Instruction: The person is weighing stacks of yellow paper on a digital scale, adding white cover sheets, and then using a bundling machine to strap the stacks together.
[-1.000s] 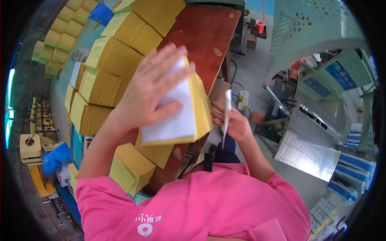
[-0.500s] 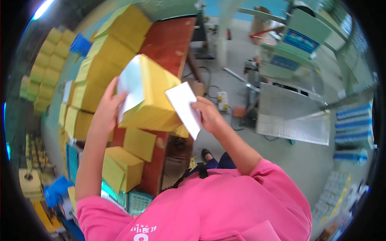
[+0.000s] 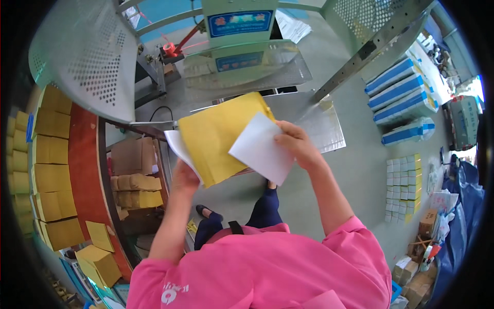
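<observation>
L hand (image 3: 184, 177) comes up under a stack of yellow flat cartons (image 3: 218, 136), w/ a white sheet (image 3: 177, 147) showing at the stack's left edge; fingers mostly hidden behind the stack, so exact grip can't be told, but the stack rests on that hand and is borne by it. R hand (image 3: 297, 145) pinches a separate white card (image 3: 262, 149) at its upper right corner, thumb on top, fingers curled under; card overlaps the lower right of the yellow stack, touching it. Both held at chest height, above the floor, in front of a green machine (image 3: 239, 38) w/ a clear sloped cover (image 3: 257, 64); a perforated metal guard (image 3: 85, 56) curves at upper left, another at upper right.

Left side: red-brown bench top (image 3: 82, 159) w/ rows of yellow carton bundles (image 3: 49, 177) along it; brown cardboard boxes (image 3: 131, 177) underneath. Right side on grey floor: blue-and-white wrapped packs (image 3: 399, 92) lying near each other; a block of small white and yellow boxes (image 3: 404, 188) just below them; loose boxes and a blue bag further right at the rim. Person wears a pink shirt (image 3: 267, 268), dark trousers, dark shoes visible below the stack.
</observation>
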{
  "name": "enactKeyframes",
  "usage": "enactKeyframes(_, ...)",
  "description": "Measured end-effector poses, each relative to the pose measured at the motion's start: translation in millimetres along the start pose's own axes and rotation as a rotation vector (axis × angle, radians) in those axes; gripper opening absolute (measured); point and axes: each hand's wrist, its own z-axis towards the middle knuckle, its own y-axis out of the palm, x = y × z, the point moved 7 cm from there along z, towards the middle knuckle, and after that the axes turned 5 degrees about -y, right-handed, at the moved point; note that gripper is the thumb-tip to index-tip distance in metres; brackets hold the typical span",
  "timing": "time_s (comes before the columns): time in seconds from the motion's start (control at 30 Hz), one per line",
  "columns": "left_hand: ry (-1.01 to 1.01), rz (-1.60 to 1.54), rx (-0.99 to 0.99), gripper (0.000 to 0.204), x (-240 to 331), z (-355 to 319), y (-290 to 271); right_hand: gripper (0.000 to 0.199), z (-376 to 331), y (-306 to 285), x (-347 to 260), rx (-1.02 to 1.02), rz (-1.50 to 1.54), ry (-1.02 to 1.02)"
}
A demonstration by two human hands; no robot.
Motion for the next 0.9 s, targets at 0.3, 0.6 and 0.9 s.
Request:
enactKeyframes(0.3, -0.02, -0.153, -0.064, 0.056, -115, 83, 82, 0.026, 14, -186, 45, -0.011, 0.408, 0.29)
enactKeyframes(0.6, 0.653, 0.792, 0.352, 0.066, -80, 96, 73, 0.045, 30, -215, 77, -0.126, 0.896, 0.312)
enactKeyframes(0.9, 0.489, 0.755, 0.39, 0.061, -73, 93, 103, 0.051, 31, -222, 88, -0.103, 1.01, 0.286)
